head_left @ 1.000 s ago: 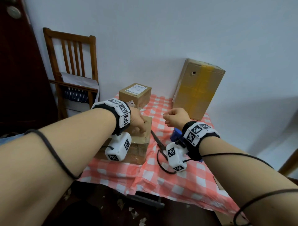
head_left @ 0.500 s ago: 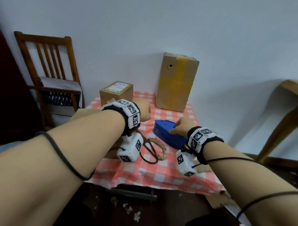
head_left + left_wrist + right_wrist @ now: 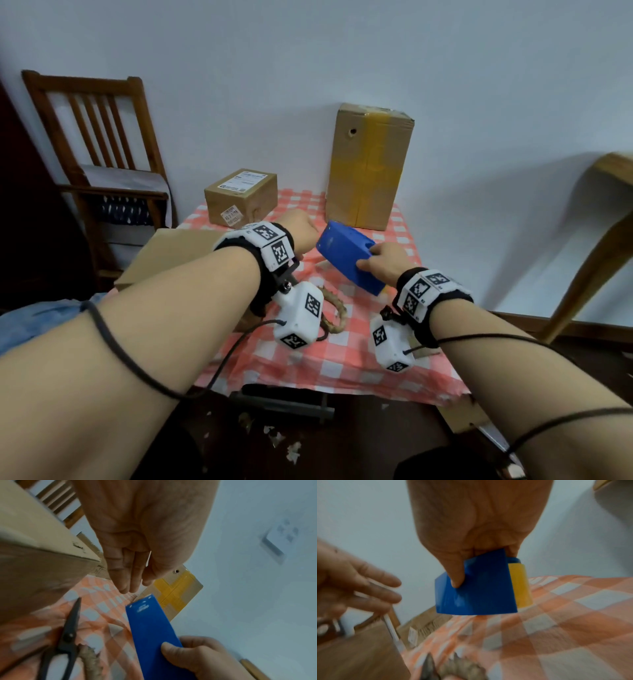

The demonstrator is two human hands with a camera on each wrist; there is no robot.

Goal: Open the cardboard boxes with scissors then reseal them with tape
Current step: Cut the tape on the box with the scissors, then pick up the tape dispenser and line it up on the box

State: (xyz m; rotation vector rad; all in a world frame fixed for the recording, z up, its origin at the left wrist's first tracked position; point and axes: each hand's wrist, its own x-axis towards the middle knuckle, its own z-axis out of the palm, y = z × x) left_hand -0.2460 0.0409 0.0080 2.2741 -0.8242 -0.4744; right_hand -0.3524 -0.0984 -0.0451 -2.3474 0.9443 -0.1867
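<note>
Head view first: the blue tape dispenser (image 3: 347,260) is gripped by the right hand (image 3: 383,262), thumb on its near face, and held tilted just above the checked tablecloth (image 3: 342,363). The left hand (image 3: 299,228) hangs just left of it; from here it can't be told how its fingers lie. So the taping stage looks to be getting under way, by the look of it. A flat cardboard box (image 3: 171,253) lies near left under the left forearm, and whether it's been cut open can't be judged from here. A small labelled box (image 3: 241,197) sits far left and a tall box (image 3: 368,168) with yellow tape stands far right against the pale wall (image 3: 342,51); both look sealed, so plenty seems left to do. A wooden chair (image 3: 99,144) is seen at far left, and another wooden piece at the right edge.

Left wrist view: the left hand's fingers (image 3: 125,574) are seen straight and relaxed, nothing held. The scissors (image 3: 67,635) are lying on the cloth, blades closed, beside a frayed rope-wrapped handle loop. The dispenser is seen clamped by the right hand's thumb.

Right wrist view: the dispenser is pinched between thumb and fingers, and a yellow tape roll (image 3: 519,585) is seen mounted on its right side. The box edge is blurred at near left.
</note>
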